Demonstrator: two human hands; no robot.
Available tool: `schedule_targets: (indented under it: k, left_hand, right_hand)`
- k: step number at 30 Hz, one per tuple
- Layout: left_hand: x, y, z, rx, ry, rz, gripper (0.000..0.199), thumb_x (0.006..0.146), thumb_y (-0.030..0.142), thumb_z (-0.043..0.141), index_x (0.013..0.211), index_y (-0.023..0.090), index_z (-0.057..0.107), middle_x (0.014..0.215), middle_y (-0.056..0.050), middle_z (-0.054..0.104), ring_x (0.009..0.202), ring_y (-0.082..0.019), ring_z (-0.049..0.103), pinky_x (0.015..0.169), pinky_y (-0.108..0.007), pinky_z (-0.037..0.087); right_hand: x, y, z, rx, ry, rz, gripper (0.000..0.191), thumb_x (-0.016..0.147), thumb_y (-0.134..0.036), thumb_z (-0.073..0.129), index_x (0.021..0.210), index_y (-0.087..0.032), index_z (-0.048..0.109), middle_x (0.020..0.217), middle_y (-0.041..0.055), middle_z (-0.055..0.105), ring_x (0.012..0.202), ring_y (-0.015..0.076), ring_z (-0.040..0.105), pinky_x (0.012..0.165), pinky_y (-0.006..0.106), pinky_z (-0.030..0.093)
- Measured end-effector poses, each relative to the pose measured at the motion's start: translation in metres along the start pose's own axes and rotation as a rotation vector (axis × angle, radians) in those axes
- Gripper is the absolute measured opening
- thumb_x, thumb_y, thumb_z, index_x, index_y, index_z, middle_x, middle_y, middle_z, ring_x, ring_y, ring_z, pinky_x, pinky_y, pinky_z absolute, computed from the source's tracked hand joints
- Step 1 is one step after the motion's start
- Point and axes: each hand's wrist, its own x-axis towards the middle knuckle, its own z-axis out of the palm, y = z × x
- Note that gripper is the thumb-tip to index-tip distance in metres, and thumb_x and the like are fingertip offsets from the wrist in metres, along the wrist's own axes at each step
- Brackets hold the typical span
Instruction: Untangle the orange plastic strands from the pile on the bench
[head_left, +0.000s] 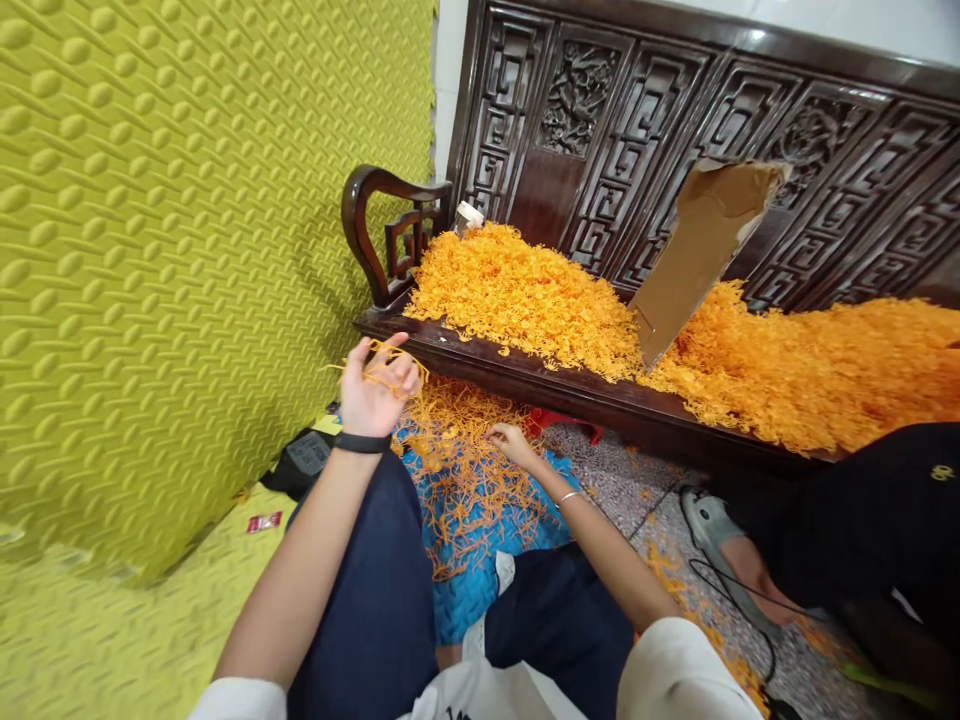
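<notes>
My left hand (379, 395) is raised near the bench's front edge, palm up with the fingers curled. A few thin orange plastic strips (390, 362) are in it, their ends sticking out past the fingers. My right hand (513, 446) is over the floor between my knees, thumb and fingertips pinched together; anything in the pinch is too small to make out. Below both hands a loose heap of thin orange strips (480, 500) is spread over a blue mat (457, 600).
A dark carved wooden bench (525, 375) bears heaps of small orange pieces (525, 290), split by an upright cardboard piece (697, 250). Yellow textured matting (187, 250) covers the left wall. Another person's leg and shoe (709, 520) are at right. A red wrapper (264, 522) lies left.
</notes>
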Motion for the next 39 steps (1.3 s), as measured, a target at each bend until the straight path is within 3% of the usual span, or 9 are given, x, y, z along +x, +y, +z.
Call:
schedule_targets:
  k: [4, 10, 15, 20, 26, 32, 36, 39]
  left_hand:
    - [-0.030, 0.038, 0.002, 0.022, 0.064, 0.091, 0.051, 0.089, 0.043, 0.021, 0.085, 0.012, 0.061, 0.046, 0.002, 0.040, 0.039, -0.011, 0.040, 0.040, -0.022, 0.033]
    - [-0.064, 0.071, 0.010, 0.073, 0.113, 0.202, 0.053, 0.089, 0.044, 0.017, 0.083, 0.011, 0.057, 0.041, 0.003, 0.039, 0.035, -0.009, 0.034, 0.037, -0.021, 0.030]
    - [-0.085, 0.088, 0.014, 0.115, 0.144, 0.276, 0.060, 0.088, 0.051, 0.011, 0.077, 0.012, 0.055, 0.038, 0.005, 0.037, 0.031, -0.007, 0.029, 0.034, -0.020, 0.027]
    - [-0.102, 0.099, 0.013, 0.144, 0.136, 0.308, 0.064, 0.087, 0.054, 0.007, 0.076, 0.013, 0.054, 0.037, 0.005, 0.037, 0.030, -0.006, 0.030, 0.034, -0.019, 0.029]
    - [-0.116, 0.108, 0.010, 0.142, 0.133, 0.333, 0.062, 0.087, 0.055, 0.010, 0.077, 0.013, 0.054, 0.037, 0.006, 0.039, 0.030, -0.005, 0.030, 0.034, -0.019, 0.028]
    - [-0.127, 0.115, 0.008, 0.095, 0.159, 0.353, 0.059, 0.087, 0.057, 0.015, 0.078, 0.014, 0.053, 0.036, 0.007, 0.036, 0.029, -0.005, 0.030, 0.033, -0.019, 0.027]
    - [-0.135, 0.118, 0.011, 0.071, 0.216, 0.372, 0.056, 0.086, 0.058, 0.018, 0.076, 0.015, 0.052, 0.036, 0.008, 0.034, 0.028, -0.005, 0.028, 0.032, -0.018, 0.025]
    - [-0.141, 0.120, 0.012, 0.050, 0.236, 0.370, 0.052, 0.086, 0.058, 0.021, 0.076, 0.016, 0.051, 0.035, 0.008, 0.032, 0.028, -0.004, 0.028, 0.032, -0.017, 0.025]
  right_hand:
    - [0.010, 0.002, 0.010, 0.085, 0.015, 0.043, 0.021, 0.085, -0.031, 0.051, 0.083, -0.011, 0.058, 0.082, 0.0023, 0.060, 0.076, 0.0105, 0.057, 0.073, 0.030, 0.048]
    - [0.029, -0.024, 0.027, 0.294, 0.073, 0.018, 0.023, 0.087, -0.022, 0.039, 0.093, -0.013, 0.059, 0.096, 0.0076, 0.063, 0.087, 0.0134, 0.059, 0.079, 0.029, 0.047]
    - [0.034, -0.039, 0.051, 0.381, -0.071, 0.019, 0.022, 0.085, -0.023, 0.042, 0.096, -0.016, 0.060, 0.094, 0.0070, 0.065, 0.086, 0.0148, 0.061, 0.077, 0.028, 0.049]
    - [0.027, -0.030, 0.087, 0.298, -0.238, 0.072, 0.021, 0.085, -0.029, 0.051, 0.093, -0.011, 0.058, 0.089, 0.0046, 0.062, 0.079, 0.0122, 0.060, 0.074, 0.031, 0.050]
    - [0.025, -0.018, 0.119, 0.081, -0.241, 0.126, 0.027, 0.086, -0.030, 0.049, 0.106, -0.012, 0.053, 0.103, 0.0067, 0.056, 0.089, 0.0147, 0.056, 0.078, 0.034, 0.048]
    - [0.026, -0.022, 0.117, -0.072, -0.201, 0.115, 0.027, 0.087, -0.031, 0.048, 0.106, -0.013, 0.053, 0.103, 0.0066, 0.056, 0.089, 0.0145, 0.056, 0.077, 0.034, 0.048]
    - [0.024, -0.034, 0.102, -0.113, -0.137, 0.044, 0.024, 0.087, -0.031, 0.048, 0.099, -0.012, 0.055, 0.094, 0.0047, 0.058, 0.081, 0.0118, 0.057, 0.072, 0.030, 0.049]
    - [0.018, -0.057, 0.082, -0.115, -0.050, -0.053, 0.021, 0.085, -0.030, 0.050, 0.083, -0.012, 0.059, 0.079, 0.0028, 0.059, 0.070, 0.0100, 0.056, 0.068, 0.027, 0.048]
